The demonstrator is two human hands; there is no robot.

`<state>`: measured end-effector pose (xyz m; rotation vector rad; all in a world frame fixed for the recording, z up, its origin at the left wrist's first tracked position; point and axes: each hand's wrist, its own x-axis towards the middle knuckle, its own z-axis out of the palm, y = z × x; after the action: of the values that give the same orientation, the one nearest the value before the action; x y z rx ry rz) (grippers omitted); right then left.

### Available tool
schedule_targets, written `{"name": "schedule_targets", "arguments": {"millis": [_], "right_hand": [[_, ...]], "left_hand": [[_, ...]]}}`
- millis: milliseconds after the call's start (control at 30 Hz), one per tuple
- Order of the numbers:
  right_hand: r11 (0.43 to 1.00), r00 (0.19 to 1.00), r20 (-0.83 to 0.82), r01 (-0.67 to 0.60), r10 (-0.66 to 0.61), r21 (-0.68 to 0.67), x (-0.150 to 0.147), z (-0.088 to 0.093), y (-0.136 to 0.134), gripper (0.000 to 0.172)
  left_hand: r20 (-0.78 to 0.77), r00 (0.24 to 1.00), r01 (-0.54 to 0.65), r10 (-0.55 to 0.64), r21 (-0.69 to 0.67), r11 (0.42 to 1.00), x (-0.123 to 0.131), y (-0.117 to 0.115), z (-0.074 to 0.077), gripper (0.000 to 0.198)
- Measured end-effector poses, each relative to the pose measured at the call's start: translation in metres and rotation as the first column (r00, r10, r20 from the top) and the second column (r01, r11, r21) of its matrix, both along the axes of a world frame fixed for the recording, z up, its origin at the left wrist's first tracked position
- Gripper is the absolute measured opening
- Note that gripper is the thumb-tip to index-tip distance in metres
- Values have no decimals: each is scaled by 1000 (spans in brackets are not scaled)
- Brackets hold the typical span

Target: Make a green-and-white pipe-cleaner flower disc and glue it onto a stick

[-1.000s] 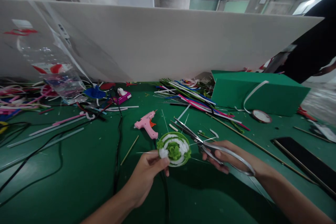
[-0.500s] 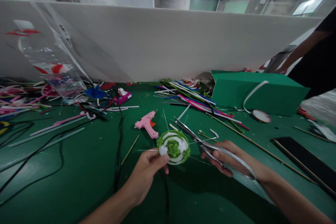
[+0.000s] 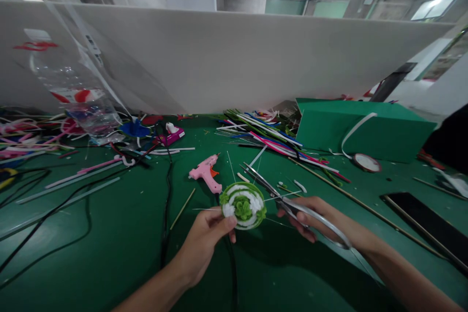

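My left hand (image 3: 207,240) pinches the lower left rim of a round green-and-white pipe-cleaner disc (image 3: 243,207), a green flower-like cluster at its middle. Thin pale strands stick out from the disc's edge. My right hand (image 3: 305,217) is closed around the handles of metal scissors (image 3: 275,193), their slim blades pointing up and left past the disc's right side. One strand runs from the disc toward the scissors' pivot; whether the blades touch it I cannot tell. A pink glue gun (image 3: 206,172) lies just behind the disc.
Pipe cleaners (image 3: 272,139) are heaped at the back beside a green box (image 3: 365,126). A phone (image 3: 420,224) and a long thin stick (image 3: 351,200) lie at right. Black cables (image 3: 166,204), a plastic bottle (image 3: 73,87) and loose sticks occupy the left.
The scissor handles have drawn slightly closer together in my right hand. The person at the far right has mostly moved out of view. My left hand still holds the disc.
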<state>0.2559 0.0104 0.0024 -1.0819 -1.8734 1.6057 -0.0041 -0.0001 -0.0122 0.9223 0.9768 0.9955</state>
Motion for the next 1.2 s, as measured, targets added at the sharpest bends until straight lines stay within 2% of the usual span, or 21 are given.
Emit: {"name": "schedule_targets", "arguments": {"millis": [167, 333, 633, 833, 1200], "right_hand": [[998, 997, -54, -48, 45, -46, 0, 4, 2, 47], [997, 996, -63, -59, 55, -54, -3, 8, 1, 54], [999, 1000, -19, 18, -19, -50, -6, 10, -2, 53], [999, 997, -57, -45, 47, 28, 1, 6, 0, 47], [995, 993, -69, -99, 100, 10, 1, 4, 2, 51]], "left_hand": [[-47, 998, 49, -49, -8, 999, 0, -1, 1, 17], [-40, 995, 90, -90, -4, 996, -1, 0, 0, 19], [-34, 997, 68, -69, -23, 997, -1, -1, -1, 17], [-11, 998, 54, -55, -12, 998, 0, 0, -3, 18], [-18, 998, 53, -53, -3, 999, -2, -2, -3, 17]]}}
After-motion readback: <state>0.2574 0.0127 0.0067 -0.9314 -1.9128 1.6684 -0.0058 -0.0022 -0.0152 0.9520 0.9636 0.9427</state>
